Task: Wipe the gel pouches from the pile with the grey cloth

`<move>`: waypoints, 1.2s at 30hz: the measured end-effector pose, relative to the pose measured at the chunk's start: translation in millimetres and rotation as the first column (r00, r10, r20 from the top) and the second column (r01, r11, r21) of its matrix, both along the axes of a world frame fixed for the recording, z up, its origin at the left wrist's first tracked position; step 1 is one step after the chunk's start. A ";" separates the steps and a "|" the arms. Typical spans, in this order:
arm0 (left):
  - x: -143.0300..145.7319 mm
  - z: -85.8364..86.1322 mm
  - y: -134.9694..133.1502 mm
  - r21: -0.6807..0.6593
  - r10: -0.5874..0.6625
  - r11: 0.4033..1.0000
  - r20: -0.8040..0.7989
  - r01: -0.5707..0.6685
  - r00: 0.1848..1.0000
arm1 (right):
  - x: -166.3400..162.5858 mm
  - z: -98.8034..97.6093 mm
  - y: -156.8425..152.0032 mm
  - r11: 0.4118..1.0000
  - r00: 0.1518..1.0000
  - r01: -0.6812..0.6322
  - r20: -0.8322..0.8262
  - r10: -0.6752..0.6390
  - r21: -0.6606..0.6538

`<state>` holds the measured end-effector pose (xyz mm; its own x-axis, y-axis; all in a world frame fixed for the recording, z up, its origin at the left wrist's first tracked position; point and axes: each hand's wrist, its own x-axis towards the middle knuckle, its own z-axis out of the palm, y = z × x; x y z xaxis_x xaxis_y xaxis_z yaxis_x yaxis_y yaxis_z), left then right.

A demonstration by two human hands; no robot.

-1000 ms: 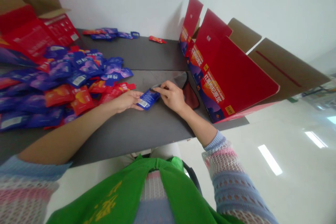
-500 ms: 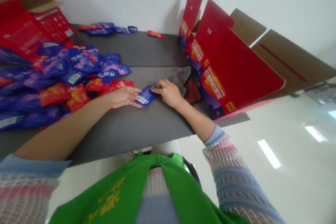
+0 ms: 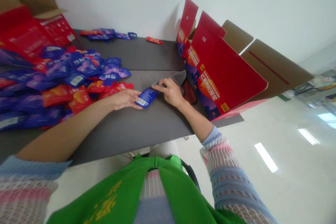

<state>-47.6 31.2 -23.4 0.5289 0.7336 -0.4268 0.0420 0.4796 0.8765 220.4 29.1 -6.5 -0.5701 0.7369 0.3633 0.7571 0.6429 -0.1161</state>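
My left hand [image 3: 125, 99] grips a blue sachet [image 3: 147, 97] by its lower left end, fingers beneath and thumb along the edge. The sachet's barcode side faces up. At the sachet's upper right end, the index finger and thumb of my right hand [image 3: 171, 91] are pinched together; what lies between them is too small to make out. Under and behind the right hand lies a see-through grey pouch [image 3: 180, 76] with a reddish-brown part [image 3: 189, 92]. To the left of my left hand is a heap of blue and red sachets [image 3: 78, 64].
Red cartons [image 3: 228, 66] with raised flaps stand in a row at the table's right edge. Another open red carton [image 3: 23, 31] stands at the left behind the heap. Along the wall lie a few sachets [image 3: 102, 35] and a lone red sachet [image 3: 154, 40]. The grey table [image 3: 126, 129] ends before my body.
The view has shifted slightly, so the cartons sit lower and farther left in the picture. Both hands keep nearly the same place at the blue sachet.
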 end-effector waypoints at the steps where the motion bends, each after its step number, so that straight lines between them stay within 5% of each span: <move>1: 0.3 0.3 0.0 -0.005 -0.001 1.000 0.007 0.001 1.000 | -2.9 2.5 -5.0 1.000 1.000 -0.027 0.002 0.027 0.010; 8: -1.8 0.5 4.1 -0.049 -0.053 0.997 0.030 0.054 0.998 | -22.6 5.5 -25.9 0.968 0.953 -0.233 0.177 0.246 -0.092; 17: -2.3 -3.3 8.6 -0.076 -0.047 0.996 0.040 0.049 0.998 | -0.4 -4.2 8.2 0.993 0.970 0.076 0.238 -0.051 -0.096; 22: -3.0 -4.0 8.8 -0.079 -0.035 0.996 0.034 0.038 0.999 | 5.6 -7.6 15.2 0.988 0.981 0.121 0.165 -0.105 -0.093; 28: -3.3 -4.5 8.3 -0.102 -0.020 0.994 0.080 0.028 0.997 | -2.0 -0.6 -3.4 0.999 0.999 0.017 -0.046 -0.018 -0.028; 36: -4.6 -1.1 5.4 -0.079 -0.043 0.996 0.075 0.049 0.996 | -38.5 -17.2 -39.7 0.922 0.917 -0.387 0.099 0.385 -0.006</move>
